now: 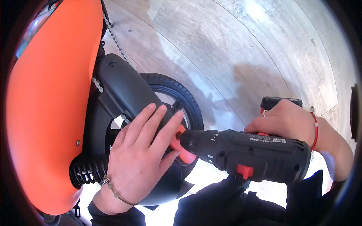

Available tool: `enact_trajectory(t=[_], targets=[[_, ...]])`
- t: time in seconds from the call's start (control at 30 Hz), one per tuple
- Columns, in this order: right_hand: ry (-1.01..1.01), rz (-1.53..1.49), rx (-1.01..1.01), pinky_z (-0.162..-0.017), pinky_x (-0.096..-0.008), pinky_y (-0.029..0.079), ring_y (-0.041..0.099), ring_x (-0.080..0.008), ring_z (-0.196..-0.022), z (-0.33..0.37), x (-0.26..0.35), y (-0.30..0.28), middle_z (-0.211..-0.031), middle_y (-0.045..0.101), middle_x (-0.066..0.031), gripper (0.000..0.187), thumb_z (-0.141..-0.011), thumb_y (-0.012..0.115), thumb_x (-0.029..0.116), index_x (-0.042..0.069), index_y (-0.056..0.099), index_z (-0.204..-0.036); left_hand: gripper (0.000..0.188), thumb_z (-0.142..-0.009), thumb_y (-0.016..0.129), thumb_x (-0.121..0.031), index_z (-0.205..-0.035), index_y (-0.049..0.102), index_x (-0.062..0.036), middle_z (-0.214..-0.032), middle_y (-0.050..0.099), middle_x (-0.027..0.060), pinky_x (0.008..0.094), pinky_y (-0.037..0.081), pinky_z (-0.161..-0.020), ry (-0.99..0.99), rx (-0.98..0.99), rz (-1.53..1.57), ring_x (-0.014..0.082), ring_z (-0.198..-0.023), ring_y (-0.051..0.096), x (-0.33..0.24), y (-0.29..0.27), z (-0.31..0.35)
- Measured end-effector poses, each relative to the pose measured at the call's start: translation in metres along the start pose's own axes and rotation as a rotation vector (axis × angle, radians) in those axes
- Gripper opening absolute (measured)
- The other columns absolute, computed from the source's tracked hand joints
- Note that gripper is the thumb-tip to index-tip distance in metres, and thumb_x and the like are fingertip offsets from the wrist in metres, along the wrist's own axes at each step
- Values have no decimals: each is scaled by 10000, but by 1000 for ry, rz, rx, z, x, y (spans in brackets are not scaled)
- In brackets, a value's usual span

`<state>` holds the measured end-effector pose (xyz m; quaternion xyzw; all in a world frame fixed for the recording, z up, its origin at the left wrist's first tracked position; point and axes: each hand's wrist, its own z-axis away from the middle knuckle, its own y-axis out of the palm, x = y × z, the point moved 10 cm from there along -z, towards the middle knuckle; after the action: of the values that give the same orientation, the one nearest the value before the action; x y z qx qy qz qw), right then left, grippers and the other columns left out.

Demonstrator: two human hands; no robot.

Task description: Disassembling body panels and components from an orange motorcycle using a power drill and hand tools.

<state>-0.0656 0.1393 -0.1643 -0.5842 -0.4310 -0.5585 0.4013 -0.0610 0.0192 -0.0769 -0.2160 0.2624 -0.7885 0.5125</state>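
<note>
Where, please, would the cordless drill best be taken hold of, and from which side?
Probably between the drill's black body and battery, from the right, where the right hand grips it: the drill is held sideways, chuck pointing left.

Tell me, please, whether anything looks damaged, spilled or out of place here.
Nothing stands out. The right hand holds the cordless drill at the red-orange part; the orange body panel and black chain cover show no visible cracks. The left hand hides some of the cover.
</note>
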Motion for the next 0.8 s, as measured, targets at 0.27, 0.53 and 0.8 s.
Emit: enact_trajectory(t=[0.27, 0.53, 0.8], targets=[[25, -76, -19, -519, -370, 470, 593, -317, -536, -2, 7, -3, -582, 580, -133, 314, -692, 618, 297, 55, 589, -891, 834, -556, 775, -103, -1294, 395, -21, -1292, 473, 103, 373, 396, -951, -59, 32, 156, 287, -1230, 417, 7, -5, 4], [100, -117, 9, -528, -352, 475, 600, -305, -535, -4, -5, 1, -597, 595, -134, 288, -730, 607, 297, 60, 598, -893, 845, -544, 772, -85, -1298, 396, -22, -1307, 462, 105, 369, 384, -967, -78, 16, 138, 281, -1234, 414, 9, -2, 3], [118, -170, 39, -540, -354, 480, 601, -301, -538, -7, -6, 1, -587, 589, -129, 257, -750, 592, 288, 66, 603, -880, 850, -541, 768, -74, -1300, 391, -11, -1302, 464, 123, 372, 373, -981, -69, 57, 156, 298, -1230, 416, 11, -3, 2]])
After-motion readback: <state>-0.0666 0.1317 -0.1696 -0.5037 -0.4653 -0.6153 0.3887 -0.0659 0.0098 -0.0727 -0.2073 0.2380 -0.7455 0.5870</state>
